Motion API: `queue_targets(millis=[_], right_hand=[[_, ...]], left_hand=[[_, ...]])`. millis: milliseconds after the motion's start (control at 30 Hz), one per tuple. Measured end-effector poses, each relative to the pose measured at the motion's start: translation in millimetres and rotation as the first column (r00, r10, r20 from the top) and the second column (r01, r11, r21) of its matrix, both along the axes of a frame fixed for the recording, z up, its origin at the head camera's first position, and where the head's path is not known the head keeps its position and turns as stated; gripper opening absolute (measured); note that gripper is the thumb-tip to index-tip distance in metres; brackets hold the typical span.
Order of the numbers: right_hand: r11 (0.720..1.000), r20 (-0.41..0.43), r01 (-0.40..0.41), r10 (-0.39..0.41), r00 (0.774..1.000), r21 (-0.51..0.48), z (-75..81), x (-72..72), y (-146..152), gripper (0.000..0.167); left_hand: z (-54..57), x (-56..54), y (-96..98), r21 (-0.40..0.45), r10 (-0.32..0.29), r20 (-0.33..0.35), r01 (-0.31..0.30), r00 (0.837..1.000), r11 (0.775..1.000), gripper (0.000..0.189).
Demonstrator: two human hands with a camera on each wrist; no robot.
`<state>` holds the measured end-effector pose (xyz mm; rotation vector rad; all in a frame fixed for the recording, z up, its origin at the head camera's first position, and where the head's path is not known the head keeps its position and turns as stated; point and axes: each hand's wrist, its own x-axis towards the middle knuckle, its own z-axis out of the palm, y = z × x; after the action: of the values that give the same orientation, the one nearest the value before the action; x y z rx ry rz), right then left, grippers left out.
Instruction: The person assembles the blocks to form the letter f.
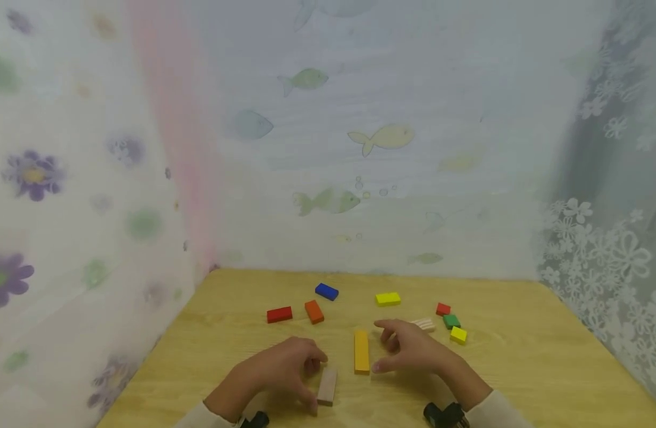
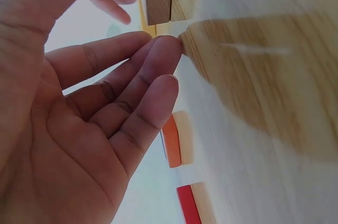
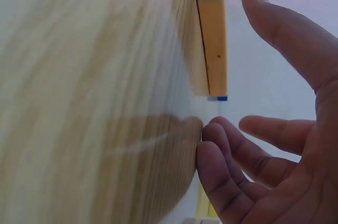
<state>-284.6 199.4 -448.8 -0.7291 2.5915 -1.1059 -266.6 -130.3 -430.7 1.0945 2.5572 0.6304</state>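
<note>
My left hand hovers low over the table, its thumb and fingers apart and nothing between them. Just right of that hand lies a plain wooden block, whose end also shows at the top of the left wrist view. A longer yellow-orange block lies in the middle, between the two hands. Close to its right side is my right hand, thumb and fingers spread around air. In the right wrist view, a gap separates the thumb from the yellow-orange block. A pale striped block is partly hidden behind the right hand.
Farther back lie a red block, an orange block, a blue block and a yellow block. Small red, green and yellow cubes sit at the right. Patterned curtains surround the wooden table.
</note>
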Motion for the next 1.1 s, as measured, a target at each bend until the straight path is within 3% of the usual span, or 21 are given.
queue_targets(millis=[633, 1100], right_hand=[[0.998, -0.036, -0.032, 0.034, 0.999, 0.049, -0.9, -3.3, -15.5, 0.087], [0.998, -0.044, -0.003, 0.006, 0.999, 0.062, -1.3, -3.0, -20.0, 0.081]], left_hand=[[6.9, 7.1, 3.6, -0.023, -0.009, -0.019, 0.008, 1.000, 1.000, 0.053], [1.4, 5.5, 5.5, -0.020, -0.010, -0.055, 0.009, 0.998, 1.000, 0.053]])
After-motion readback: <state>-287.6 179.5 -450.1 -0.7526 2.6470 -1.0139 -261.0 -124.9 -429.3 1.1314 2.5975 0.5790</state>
